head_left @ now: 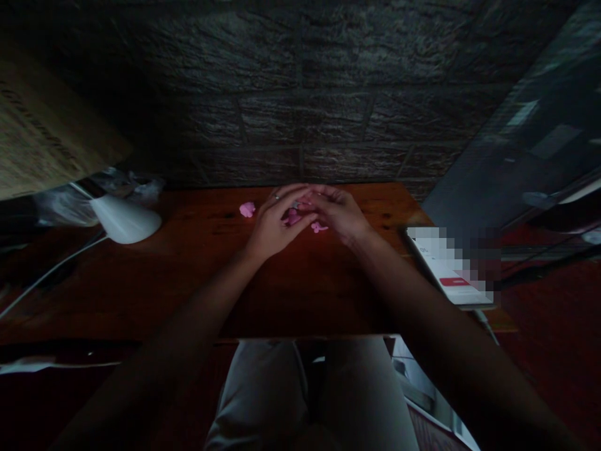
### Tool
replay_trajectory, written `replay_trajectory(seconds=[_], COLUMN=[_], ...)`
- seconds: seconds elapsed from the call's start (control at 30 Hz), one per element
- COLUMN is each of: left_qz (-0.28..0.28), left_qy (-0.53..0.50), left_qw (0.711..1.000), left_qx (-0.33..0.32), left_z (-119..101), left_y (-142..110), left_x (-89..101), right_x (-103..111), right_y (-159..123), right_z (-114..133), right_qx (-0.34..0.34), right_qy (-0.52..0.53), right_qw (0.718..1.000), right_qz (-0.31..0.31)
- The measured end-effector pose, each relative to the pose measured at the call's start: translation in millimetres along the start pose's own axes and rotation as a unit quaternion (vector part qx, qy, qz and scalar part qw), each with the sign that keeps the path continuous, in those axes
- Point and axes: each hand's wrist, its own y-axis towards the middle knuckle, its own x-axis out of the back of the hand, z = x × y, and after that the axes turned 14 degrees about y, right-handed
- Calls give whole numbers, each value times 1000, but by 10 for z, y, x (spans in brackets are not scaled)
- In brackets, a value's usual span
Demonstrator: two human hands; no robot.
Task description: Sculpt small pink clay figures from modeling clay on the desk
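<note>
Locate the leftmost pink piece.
In the head view, the leftmost pink piece lies left of centre on the wooden table, between the left hand and the white cone-shaped object, nearer the hand.

The wooden table (300, 282) looks smooth, the wall (272, 75) rough.

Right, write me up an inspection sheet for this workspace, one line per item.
Surface: wooden tabletop, dimly lit.
Work items: a pink piece lies left of the hands; a smaller pink piece shows between the hands; more pink material is at the fingers.
Clutter: white rounded object and clear plastic at left; device with a lit screen at right.
Hands: left hand, wearing a ring, and right hand meet at the fingertips; exact grip unclear.
Cables: white cable at left; pale cable by the device.
Surroundings: dark block-patterned wall behind; printed brown material upper left.
</note>
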Motion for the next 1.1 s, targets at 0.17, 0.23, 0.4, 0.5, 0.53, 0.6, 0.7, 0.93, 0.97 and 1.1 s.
replay_trajectory(seconds=[0.17, 0.23, 0.4, 0.5, 0.53, 0.6, 0.7, 0.93, 0.97, 1.1], left_qz=[-14, -7, -28, -39, -38, -34, -37, -34, -34, -37], left_qy=[-12, -34, -103, -105, -102, -95, -82, -84, -94, -126], left_qw=[999, 999, 992, 990, 990, 991, 993, 988, 987, 983], left_qx=[27, 31, 65, 82, 86, 85, 79, 123, 129, 130], left_z=[61, 69, 68, 66, 65, 59, 48, 78, 89, 121], left_y=[-3, -7, -17, -15, -14, -12, -7, -11, -15, -32], left_x=[9, 12, -2, -10, -10, -6, 13, -2, -17, -71], right_x=[-80, -88, -63, -50, -47, -44, -43, -24, -20, -21], right_y=[-36, -43, -37, -23, -19, -13, -14, -22, -21, -21], right_z=[14, 3, -26, -25, -21, -13, -2, 3, 1, 1], right_qx=[-37, -48, -64, -75, -75, -68, -60, -69, -65, -59], right_qy=[35, 36, 65, 64, 61, 57, 53, 56, 59, 67], right_qw=[998, 997, 995, 995, 995, 996, 997, 995, 995, 996], right_qz=[40, 49, 42, 22, 17, 14, 20, 36, 37, 31])
